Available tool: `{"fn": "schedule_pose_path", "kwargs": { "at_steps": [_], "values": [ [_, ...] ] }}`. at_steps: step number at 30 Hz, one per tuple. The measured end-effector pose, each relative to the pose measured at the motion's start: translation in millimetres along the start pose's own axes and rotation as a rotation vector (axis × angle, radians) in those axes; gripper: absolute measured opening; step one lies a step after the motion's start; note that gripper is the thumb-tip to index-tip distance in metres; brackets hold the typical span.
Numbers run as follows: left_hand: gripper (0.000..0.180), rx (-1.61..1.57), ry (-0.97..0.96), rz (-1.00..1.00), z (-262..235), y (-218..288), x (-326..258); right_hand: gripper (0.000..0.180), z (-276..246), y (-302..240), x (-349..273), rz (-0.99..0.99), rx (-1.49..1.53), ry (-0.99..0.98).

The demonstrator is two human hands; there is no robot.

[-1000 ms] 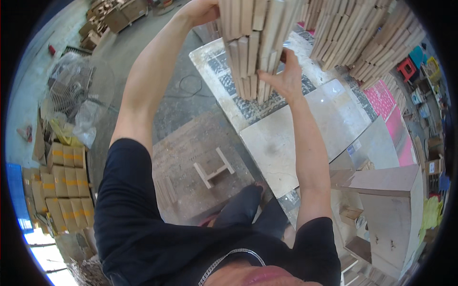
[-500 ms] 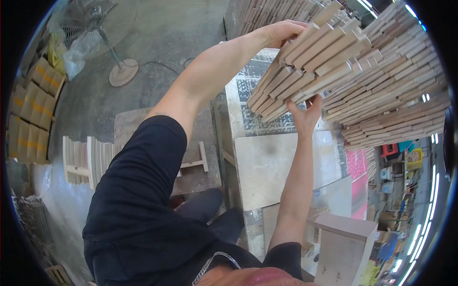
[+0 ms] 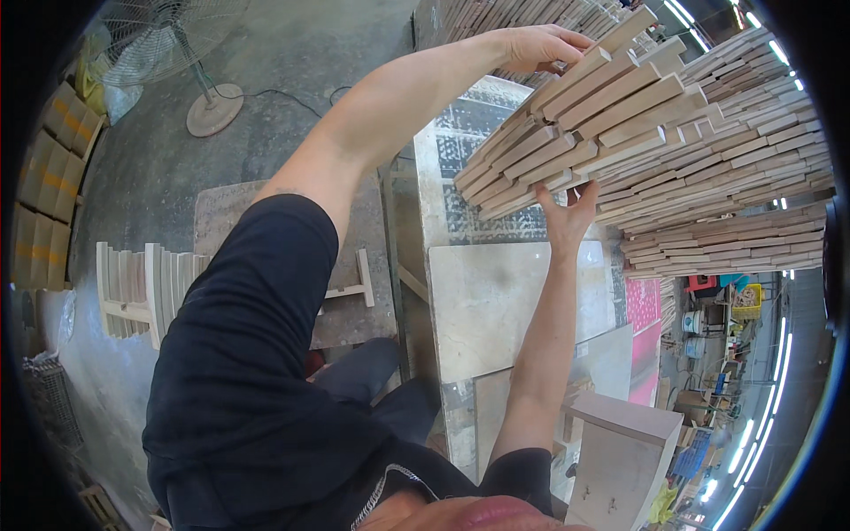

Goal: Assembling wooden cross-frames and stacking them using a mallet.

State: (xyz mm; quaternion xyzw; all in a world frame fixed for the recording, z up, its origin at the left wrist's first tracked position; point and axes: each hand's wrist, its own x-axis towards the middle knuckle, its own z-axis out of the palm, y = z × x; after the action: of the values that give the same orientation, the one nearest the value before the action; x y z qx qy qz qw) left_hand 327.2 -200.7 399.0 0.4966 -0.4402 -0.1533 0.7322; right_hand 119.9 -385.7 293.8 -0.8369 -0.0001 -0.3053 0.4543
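Observation:
A thick pile of pale wooden strips (image 3: 567, 133) lies slantwise on the worktable, its ends uneven. At the pile's far side is my left hand (image 3: 542, 49), its fingers stretched out beside the outermost strip and the thumb apart; their tips are partly hidden behind the wood. My right hand (image 3: 569, 212) grips the strips at the near side, thumb on one side and fingers bent round the wood. Under the pile, the worktable (image 3: 443, 208) has a worn, speckled top, and a pale flat board (image 3: 482, 301) lies on it nearer me.
Tall stacks of wooden strips (image 3: 735, 177) stand to the right. A wooden box-like piece (image 3: 620, 460) is close at lower right. On the left are a standing fan (image 3: 212, 106), cartons (image 3: 53, 186), an upright batch of wooden parts (image 3: 133, 288) and a low platform (image 3: 354, 230) with a small wooden piece.
My left hand has shifted slightly right along the far side, its fingers straighter than before. My right hand keeps its place on the strips. The whole view has moved a little.

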Motion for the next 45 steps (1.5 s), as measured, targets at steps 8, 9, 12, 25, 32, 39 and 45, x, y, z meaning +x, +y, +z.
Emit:
{"fn": "schedule_pose_path", "kwargs": {
  "at_steps": [8,9,12,25,32,39,45],
  "values": [
    [0.056,-0.059,-0.049,-0.016,-7.5,3.2,-1.3,0.079,2.0,-4.3,5.0,0.011,0.015,-0.012],
    [0.057,-0.026,-0.086,0.013,-10.2,3.6,-1.0,0.079,3.5,-4.1,6.4,0.007,0.014,-0.012],
    [0.059,0.035,-0.083,-0.001,-13.3,6.8,-4.9,0.076,4.4,-5.3,1.9,0.038,-0.009,-0.042],
    [0.056,-0.118,-0.124,-0.131,-25.4,-2.1,-8.3,0.080,3.6,0.5,3.5,0.008,0.057,0.028],
    [0.046,-0.265,-0.175,-0.274,-30.7,-12.8,-10.1,0.083,-0.6,3.5,4.7,0.019,-0.053,0.055],
    [0.047,-0.169,-0.251,-0.240,-74.8,-21.3,2.6,0.086,4.3,-2.1,0.7,-0.004,-0.103,0.060],
    [0.057,-0.173,-0.273,-0.247,-76.1,-28.7,-4.4,0.088,2.1,-0.7,-1.9,-0.046,-0.163,0.072]
  ]
}}
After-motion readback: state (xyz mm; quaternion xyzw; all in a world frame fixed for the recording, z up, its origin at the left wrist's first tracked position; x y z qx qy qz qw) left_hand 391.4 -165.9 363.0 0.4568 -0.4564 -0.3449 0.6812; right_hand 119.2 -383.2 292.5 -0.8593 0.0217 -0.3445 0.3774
